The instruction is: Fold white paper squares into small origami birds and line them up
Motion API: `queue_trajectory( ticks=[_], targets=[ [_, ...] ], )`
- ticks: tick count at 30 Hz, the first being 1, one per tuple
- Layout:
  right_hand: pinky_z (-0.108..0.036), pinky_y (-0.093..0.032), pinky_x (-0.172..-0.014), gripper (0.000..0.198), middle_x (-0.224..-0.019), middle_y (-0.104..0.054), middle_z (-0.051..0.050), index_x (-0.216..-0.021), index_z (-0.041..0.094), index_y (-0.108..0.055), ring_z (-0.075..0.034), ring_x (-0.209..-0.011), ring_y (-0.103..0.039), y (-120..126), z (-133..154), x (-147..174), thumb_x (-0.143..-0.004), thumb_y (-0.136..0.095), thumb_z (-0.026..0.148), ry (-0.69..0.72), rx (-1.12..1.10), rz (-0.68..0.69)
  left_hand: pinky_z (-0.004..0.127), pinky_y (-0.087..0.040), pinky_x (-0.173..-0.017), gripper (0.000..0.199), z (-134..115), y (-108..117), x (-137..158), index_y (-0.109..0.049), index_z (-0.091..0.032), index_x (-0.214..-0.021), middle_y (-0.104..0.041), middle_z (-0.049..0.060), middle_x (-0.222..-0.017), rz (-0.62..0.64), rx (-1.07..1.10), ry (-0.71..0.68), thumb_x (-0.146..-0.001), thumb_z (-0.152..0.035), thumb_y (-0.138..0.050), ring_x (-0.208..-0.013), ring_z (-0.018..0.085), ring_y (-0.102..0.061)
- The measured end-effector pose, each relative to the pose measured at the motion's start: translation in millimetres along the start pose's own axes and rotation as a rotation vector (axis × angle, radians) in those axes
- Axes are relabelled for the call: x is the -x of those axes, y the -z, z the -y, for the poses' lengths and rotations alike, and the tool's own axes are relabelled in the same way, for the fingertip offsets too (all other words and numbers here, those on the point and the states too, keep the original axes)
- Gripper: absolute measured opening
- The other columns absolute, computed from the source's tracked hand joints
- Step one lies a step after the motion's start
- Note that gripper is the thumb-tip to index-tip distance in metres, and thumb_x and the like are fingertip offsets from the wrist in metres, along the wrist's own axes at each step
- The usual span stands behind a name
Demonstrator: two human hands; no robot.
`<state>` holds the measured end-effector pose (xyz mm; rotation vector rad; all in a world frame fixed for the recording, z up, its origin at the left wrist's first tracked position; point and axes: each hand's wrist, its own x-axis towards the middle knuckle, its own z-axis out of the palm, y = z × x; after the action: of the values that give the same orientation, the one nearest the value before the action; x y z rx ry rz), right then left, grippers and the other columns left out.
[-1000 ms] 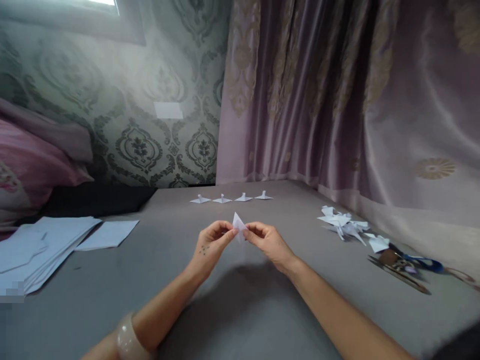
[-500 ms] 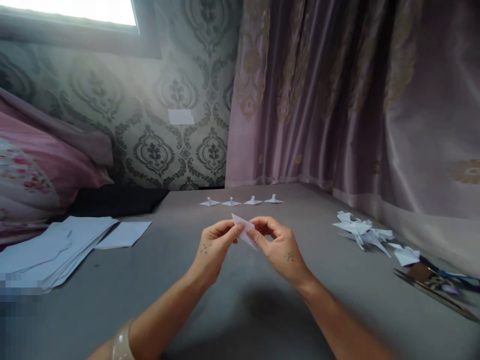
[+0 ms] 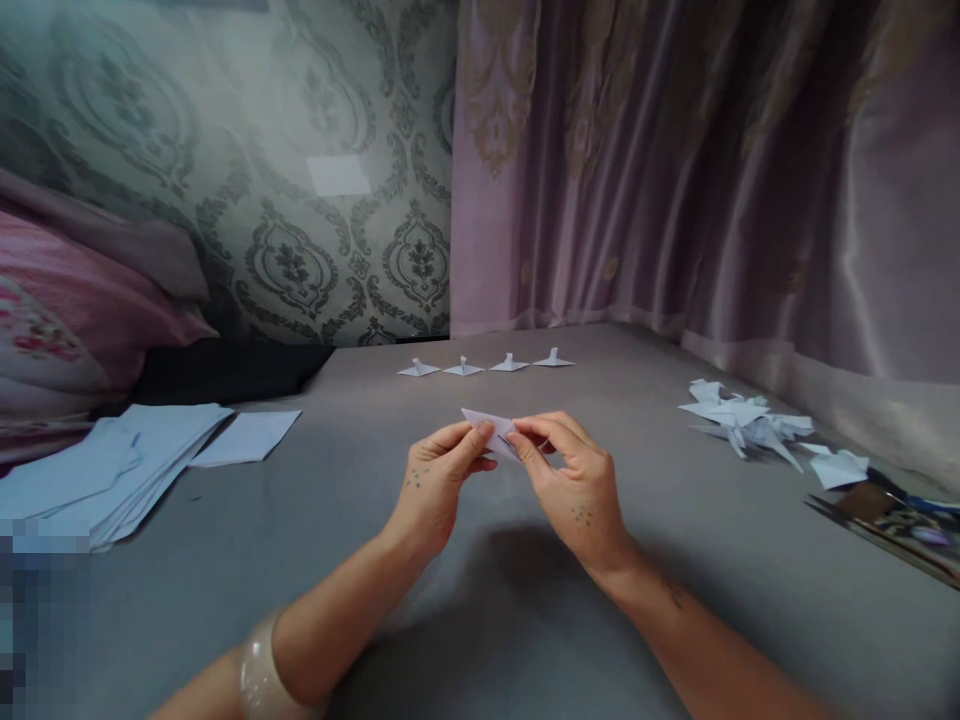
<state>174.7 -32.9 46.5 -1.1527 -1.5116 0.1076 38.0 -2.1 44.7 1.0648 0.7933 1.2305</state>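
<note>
A small piece of folded white paper (image 3: 498, 436) is held up between both hands over the grey surface. My left hand (image 3: 442, 472) pinches its left side between thumb and fingers. On the other side, my right hand (image 3: 576, 484) grips the right edge with thumb and forefinger. Part of the paper is covered by the thumbs. Beyond the hands, several small folded paper figures, among them one at the right end (image 3: 553, 359), stand in a row.
On the left lie a stack of white paper sheets (image 3: 161, 440) and a smaller white sheet (image 3: 247, 438). A heap of folded paper figures (image 3: 739, 412) lies at right, near scissors (image 3: 855, 520) and other small items. Curtains (image 3: 637, 200) hang behind.
The camera view has tipped downward. My right hand has shifted slightly right along the paper, and the paper now lies flatter between the fingers.
</note>
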Motion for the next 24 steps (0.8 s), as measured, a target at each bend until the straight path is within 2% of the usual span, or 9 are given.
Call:
queue_trajectory(
  ticks=[4, 7, 10, 13, 15, 19, 24],
  targets=[
    [-0.031, -0.048, -0.075, 0.009, -0.081, -0.064, -0.003, -0.082, 0.023, -0.064, -0.017, -0.079, -0.058, -2, 2, 4, -0.087, -0.056, 0.022, 0.035, 0.073, 0.02, 0.025, -0.052, -0.068, 0.021, 3, 0, 1, -0.075, -0.019, -0.085, -0.071, 0.004, -0.085, -0.002, -0.043, -0.016, -0.076, -0.037, -0.07, -0.077, 0.015, -0.062],
    [-0.03, -0.047, -0.071, 0.009, -0.079, -0.064, -0.003, -0.082, 0.023, -0.065, -0.016, -0.074, -0.057, -3, 3, 3, -0.086, -0.057, 0.023, 0.005, 0.054, 0.054, 0.027, -0.052, -0.074, 0.022, 3, 0, 1, -0.074, -0.018, -0.088, -0.071, 0.005, -0.09, 0.05, -0.083, -0.051, -0.079, -0.037, -0.067, -0.083, 0.017, -0.063],
    [-0.028, -0.046, -0.066, 0.011, -0.077, -0.065, -0.002, -0.082, 0.021, -0.068, -0.014, -0.067, -0.056, -2, 2, 0, -0.083, -0.06, 0.028, -0.16, -0.066, 0.071, 0.028, -0.051, -0.077, 0.028, 1, 1, 0, -0.073, -0.017, -0.088, -0.071, 0.006, -0.087, 0.137, -0.033, -0.052, -0.085, -0.041, -0.06, -0.085, 0.018, -0.063],
    [-0.027, -0.046, -0.064, 0.02, -0.078, -0.068, -0.003, -0.086, 0.019, -0.069, -0.015, -0.068, -0.058, 1, -2, -6, -0.08, -0.064, 0.038, -0.428, -0.311, 0.138, 0.03, -0.051, -0.078, 0.036, -1, 5, -3, -0.072, -0.016, -0.095, -0.07, 0.008, -0.091, 0.245, 0.07, 0.012, -0.089, -0.045, -0.052, -0.087, 0.018, -0.063],
    [-0.027, -0.045, -0.065, 0.025, -0.08, -0.069, -0.003, -0.088, 0.018, -0.07, -0.015, -0.071, -0.059, 4, -4, -10, -0.077, -0.066, 0.041, -0.547, -0.478, 0.191, 0.03, -0.05, -0.078, 0.033, -1, 7, -5, -0.071, -0.016, -0.1, -0.07, 0.009, -0.097, 0.294, 0.093, 0.035, -0.088, -0.042, -0.055, -0.089, 0.018, -0.064],
    [-0.026, -0.04, -0.064, 0.026, -0.076, -0.067, -0.002, -0.087, 0.018, -0.071, -0.011, -0.066, -0.053, 7, -7, -13, -0.075, -0.068, 0.041, -0.66, -0.651, 0.256, 0.029, -0.05, -0.077, 0.024, 1, 10, -7, -0.071, -0.018, -0.1, -0.071, 0.008, -0.095, 0.314, 0.098, 0.031, -0.083, -0.033, -0.065, -0.087, 0.017, -0.064],
    [-0.024, -0.038, -0.063, 0.023, -0.073, -0.065, -0.001, -0.082, 0.018, -0.071, -0.01, -0.065, -0.05, 8, -8, -13, -0.073, -0.071, 0.038, -0.757, -0.796, 0.29, 0.028, -0.05, -0.076, 0.023, 4, 11, -8, -0.072, -0.018, -0.099, -0.071, 0.007, -0.092, 0.31, 0.107, 0.054, -0.081, -0.031, -0.067, -0.086, 0.016, -0.064]
  ],
)
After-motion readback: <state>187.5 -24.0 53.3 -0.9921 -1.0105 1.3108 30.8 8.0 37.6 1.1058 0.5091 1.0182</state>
